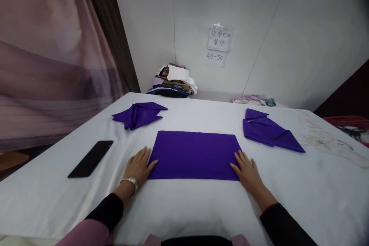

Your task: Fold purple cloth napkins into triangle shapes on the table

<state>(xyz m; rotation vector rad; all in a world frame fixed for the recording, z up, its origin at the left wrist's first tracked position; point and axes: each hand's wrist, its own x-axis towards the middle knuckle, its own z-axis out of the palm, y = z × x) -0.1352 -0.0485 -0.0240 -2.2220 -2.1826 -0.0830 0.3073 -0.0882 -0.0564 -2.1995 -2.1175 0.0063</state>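
Observation:
A purple cloth napkin lies flat as a neat rectangle in the middle of the table, its long edge towards me. My left hand rests at its left edge, fingers spread and the thumb on the cloth. At the opposite edge my right hand lies palm down, fingers stretched out, with thumb and fingertips touching the napkin's right side. Neither hand grips anything. Farther back on the left sits a folded purple napkin with pointed ends. Another folded purple napkin, also pointed, lies at the back right.
A black phone lies left of my left hand on the white tablecloth. Stacked clothes stand behind the table's far edge, against the wall. A curtain hangs on the left. Paper signs are stuck on the wall.

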